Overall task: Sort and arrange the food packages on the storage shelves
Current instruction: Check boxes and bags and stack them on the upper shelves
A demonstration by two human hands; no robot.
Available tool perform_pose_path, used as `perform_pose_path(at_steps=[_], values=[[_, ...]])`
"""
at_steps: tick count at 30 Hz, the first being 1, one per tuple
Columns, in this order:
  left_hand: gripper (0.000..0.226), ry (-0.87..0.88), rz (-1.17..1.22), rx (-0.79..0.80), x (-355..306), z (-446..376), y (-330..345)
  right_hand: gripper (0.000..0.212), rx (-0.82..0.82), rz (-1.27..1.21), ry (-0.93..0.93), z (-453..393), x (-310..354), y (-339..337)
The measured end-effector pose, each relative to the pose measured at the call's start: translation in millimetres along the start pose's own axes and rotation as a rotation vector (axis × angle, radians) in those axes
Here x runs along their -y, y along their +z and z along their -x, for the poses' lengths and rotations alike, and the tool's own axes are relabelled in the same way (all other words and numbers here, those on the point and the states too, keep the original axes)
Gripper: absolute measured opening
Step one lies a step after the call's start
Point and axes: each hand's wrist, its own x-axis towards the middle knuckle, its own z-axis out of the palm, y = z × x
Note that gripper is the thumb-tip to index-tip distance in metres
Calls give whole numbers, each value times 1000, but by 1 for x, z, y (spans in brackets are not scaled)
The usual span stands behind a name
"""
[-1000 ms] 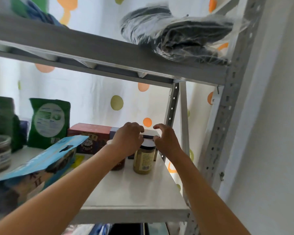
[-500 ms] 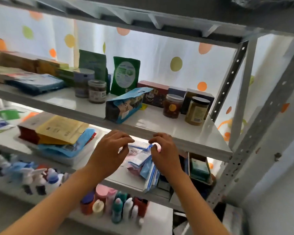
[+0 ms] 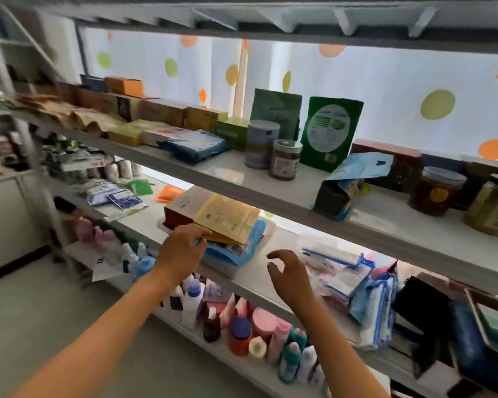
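Hands at lower centre: left hand [image 3: 181,251] touches the yellow packet [image 3: 227,218] stacked on the middle shelf [image 3: 282,245]; right hand [image 3: 292,275] hovers beside it, fingers loosely curled, holding nothing. Polka-dot curtain [image 3: 385,90] hangs behind the shelves.

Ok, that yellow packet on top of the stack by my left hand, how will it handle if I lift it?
The yellow packet looks flat and thin, so probably light and floppy. It overhangs the blue pouch beneath, so it may slide off easily.
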Motion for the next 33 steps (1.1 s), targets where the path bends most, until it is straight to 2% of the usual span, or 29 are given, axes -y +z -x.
perform_pose_path(at_steps=[3, 6, 11, 16, 18, 22, 25, 30, 33], values=[[23, -85, -3, 5, 57, -42, -17, 21, 9, -40, 101, -34, 11, 33], [25, -163, 33, 40, 120, -94, -33, 27, -49, -151, 200, -74, 20, 67], [30, -251, 95, 199, 194, -166, -32, 51, -102, -249, 385, -122, 15, 107], [37, -355, 177, 373, 215, -210, -13, 70, -132, -509, 671, -147, 3, 112], [42, -382, 253, 412, 216, -223, -4, 81, -107, -525, 742, -156, -4, 114], [56, -464, 342, 557, 217, -249, 18, 114, 3, -540, 796, -178, -24, 124], [61, -427, 322, 598, 223, -264, 32, 133, 37, -565, 792, -193, -43, 132], [64, -412, 297, 591, 243, -284, 28, 131, 78, -550, 799, -201, -48, 135], [46, -431, 323, 584, 251, -299, 25, 122, 100, -563, 813, -205, -55, 137]])
